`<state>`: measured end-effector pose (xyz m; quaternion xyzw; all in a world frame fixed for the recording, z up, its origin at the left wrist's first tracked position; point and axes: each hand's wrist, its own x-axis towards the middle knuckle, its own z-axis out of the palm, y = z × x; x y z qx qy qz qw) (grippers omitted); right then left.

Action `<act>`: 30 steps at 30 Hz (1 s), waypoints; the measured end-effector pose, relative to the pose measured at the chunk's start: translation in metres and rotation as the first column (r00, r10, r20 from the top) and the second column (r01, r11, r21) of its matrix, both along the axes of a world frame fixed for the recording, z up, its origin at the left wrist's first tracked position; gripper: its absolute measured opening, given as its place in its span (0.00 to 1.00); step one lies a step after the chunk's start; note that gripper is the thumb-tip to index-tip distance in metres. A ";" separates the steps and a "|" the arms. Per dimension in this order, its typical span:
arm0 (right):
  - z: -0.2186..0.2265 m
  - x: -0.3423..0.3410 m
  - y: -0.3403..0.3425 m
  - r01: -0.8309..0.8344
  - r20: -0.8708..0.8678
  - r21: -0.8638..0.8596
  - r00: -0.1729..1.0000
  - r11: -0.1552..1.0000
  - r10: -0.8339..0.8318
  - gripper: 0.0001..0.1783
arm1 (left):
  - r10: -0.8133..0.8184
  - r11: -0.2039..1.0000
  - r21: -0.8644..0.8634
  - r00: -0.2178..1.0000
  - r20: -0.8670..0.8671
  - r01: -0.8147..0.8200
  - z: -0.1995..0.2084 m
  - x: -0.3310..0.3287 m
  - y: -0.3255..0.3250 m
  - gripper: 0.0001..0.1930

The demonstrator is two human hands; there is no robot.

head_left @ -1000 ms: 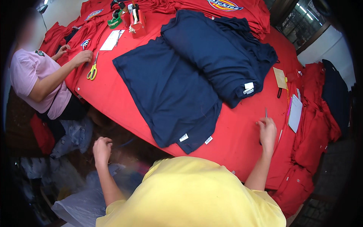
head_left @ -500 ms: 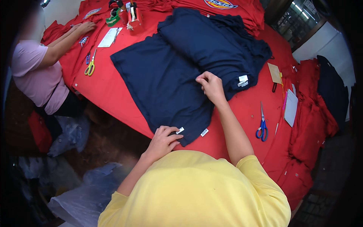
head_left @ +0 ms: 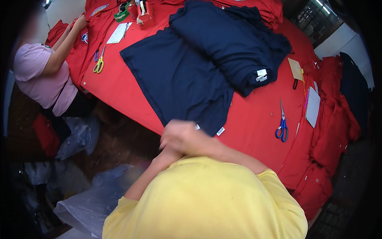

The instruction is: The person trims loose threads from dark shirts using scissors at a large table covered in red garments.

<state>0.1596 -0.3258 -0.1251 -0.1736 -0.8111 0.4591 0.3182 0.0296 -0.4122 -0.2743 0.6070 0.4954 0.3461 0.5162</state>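
Left of the blue-handled scissors [head_left: 282, 129], with right hand [head_left: 184, 137] blurred across left hand [head_left: 172, 151]; cannot tell openness or hold of either; also left of those scissors, with navy garment [head_left: 183, 81] lying spread, wrinkled, on red cloth [head_left: 254, 115].

right hand [head_left: 182, 136] over left hand [head_left: 170, 153] | blurred | navy garment [head_left: 179, 83] near
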 end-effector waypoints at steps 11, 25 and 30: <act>-0.059 0.001 0.028 -0.180 0.570 0.271 0.822 0.946 -0.007 0.09 | -0.248 0.964 0.037 0.938 -0.244 0.264 0.100 0.001 0.004 0.10; -0.075 0.266 0.102 0.472 -0.270 -0.841 0.059 0.265 -0.961 0.09 | 0.234 0.972 0.085 0.937 -0.258 -0.220 0.099 0.002 0.019 0.09; -0.082 0.287 0.017 0.998 0.194 -0.009 0.058 0.058 -0.979 0.15 | 0.577 0.806 0.338 0.773 -0.263 -0.487 0.081 -0.046 0.069 0.12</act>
